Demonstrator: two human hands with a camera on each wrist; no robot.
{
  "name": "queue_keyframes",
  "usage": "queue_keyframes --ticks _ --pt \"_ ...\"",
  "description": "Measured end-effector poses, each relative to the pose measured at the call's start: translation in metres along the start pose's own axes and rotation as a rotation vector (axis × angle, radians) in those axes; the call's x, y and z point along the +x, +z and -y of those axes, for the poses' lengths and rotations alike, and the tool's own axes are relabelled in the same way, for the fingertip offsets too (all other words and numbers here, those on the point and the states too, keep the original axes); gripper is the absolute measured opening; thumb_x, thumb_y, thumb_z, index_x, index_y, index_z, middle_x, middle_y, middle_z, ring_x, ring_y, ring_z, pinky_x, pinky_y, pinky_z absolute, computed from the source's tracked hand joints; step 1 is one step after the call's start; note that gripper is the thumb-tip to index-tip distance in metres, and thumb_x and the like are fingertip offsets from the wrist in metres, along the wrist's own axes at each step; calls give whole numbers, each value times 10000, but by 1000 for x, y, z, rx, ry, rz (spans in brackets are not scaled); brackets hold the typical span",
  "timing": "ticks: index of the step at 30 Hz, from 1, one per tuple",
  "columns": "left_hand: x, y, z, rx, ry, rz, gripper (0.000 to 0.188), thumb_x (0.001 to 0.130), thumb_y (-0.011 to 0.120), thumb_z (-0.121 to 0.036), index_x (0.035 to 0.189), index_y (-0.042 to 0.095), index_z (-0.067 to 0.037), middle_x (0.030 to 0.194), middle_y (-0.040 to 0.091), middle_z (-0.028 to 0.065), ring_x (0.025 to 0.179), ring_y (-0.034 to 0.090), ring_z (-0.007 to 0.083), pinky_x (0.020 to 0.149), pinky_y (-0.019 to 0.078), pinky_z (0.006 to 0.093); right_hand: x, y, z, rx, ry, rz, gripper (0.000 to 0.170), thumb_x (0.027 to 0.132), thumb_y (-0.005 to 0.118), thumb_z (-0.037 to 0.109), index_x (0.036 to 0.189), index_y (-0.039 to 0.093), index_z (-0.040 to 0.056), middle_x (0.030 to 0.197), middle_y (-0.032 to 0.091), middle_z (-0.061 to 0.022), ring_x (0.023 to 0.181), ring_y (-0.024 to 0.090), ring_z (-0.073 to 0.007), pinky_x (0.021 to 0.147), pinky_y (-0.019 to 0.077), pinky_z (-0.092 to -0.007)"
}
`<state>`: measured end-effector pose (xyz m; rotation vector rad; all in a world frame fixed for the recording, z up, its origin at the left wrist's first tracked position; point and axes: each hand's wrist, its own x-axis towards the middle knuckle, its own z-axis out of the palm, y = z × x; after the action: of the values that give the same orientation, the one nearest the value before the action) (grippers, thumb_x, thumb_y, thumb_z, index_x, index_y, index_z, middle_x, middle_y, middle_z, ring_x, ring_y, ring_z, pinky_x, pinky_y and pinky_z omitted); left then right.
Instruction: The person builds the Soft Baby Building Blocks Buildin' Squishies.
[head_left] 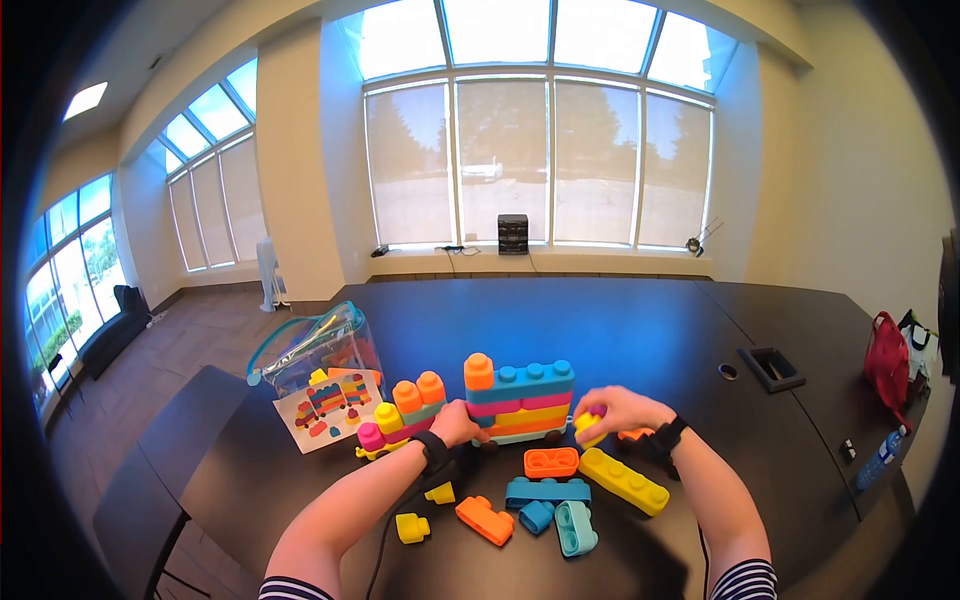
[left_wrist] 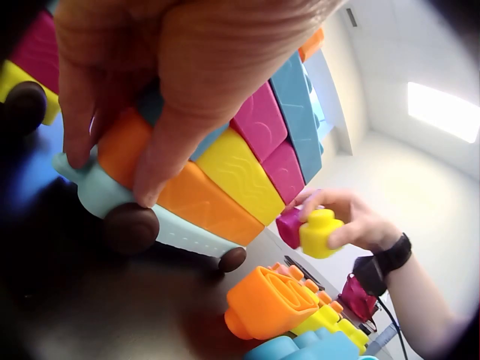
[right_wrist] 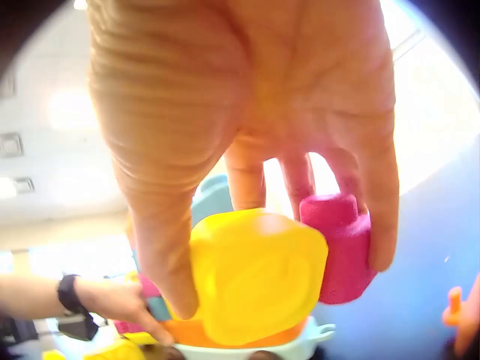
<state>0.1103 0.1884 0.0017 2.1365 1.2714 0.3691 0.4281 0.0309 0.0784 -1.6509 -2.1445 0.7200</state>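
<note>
A stacked block wagon (head_left: 520, 405) with a pale teal wheeled base stands mid-table, joined or close to a smaller wagon (head_left: 398, 425) on its left. My left hand (head_left: 457, 425) grips the big wagon's left end low down; in the left wrist view its fingers (left_wrist: 154, 169) press the orange block and the teal base. Off the wagon's right end, my right hand (head_left: 622, 410) pinches a yellow block (right_wrist: 259, 277) and a magenta block (right_wrist: 337, 247) side by side. The right wrist view shows the thumb on the yellow block and fingers around the magenta one.
Loose blocks lie in front: a long yellow block (head_left: 624, 481), an orange block (head_left: 485, 521), a teal block (head_left: 576, 528) and several others. A picture card (head_left: 328, 410) leans by a clear bag (head_left: 320, 350) at the left. A bottle (head_left: 880, 458) stands at the far right.
</note>
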Motion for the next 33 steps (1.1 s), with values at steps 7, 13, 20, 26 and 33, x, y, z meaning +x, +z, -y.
queue_keyframes --ticks 7,13,20,26,33 --pt "13 5 1 -29 24 -62 557 699 961 -191 1179 747 -7 1126 781 194 1115 735 359 971 577 449 -14 10 34 -20 98 -23 520 818 877 523 1055 791 68 953 758 -139 900 736 -298 803 581 -399" --pt "-67 -67 -49 311 167 -393 502 753 913 -198 1158 654 -51 991 752 130 955 737 350 850 584 462 8 -10 15 -130 162 -535 537 739 957 340 1099 687 47 1089 715 -139 1027 696 -327 870 564 -420" --pt "-76 -145 -8 212 271 -482 890 666 977 -406 1380 566 -69 1327 652 181 1244 622 361 1027 530 433 39 3 35 -267 -200 -639 994 668 987 321 1514 504 125 1448 555 -209 1419 490 -409 1188 431 -493" --pt "-47 -126 32 285 162 -272 979 611 995 -447 1413 577 -71 1307 679 181 1217 655 355 1052 527 435 67 18 52 -486 -153 -510 967 691 969 348 1523 508 176 1355 626 -161 1324 559 -396 1121 451 -518" --pt "-36 -98 36 352 56 -288 792 612 991 -413 1272 677 -108 1153 757 153 1095 721 346 948 565 449 83 32 45 -562 -77 -459 712 722 952 335 1311 585 175 1163 667 -69 1173 617 -313 942 513 -499"
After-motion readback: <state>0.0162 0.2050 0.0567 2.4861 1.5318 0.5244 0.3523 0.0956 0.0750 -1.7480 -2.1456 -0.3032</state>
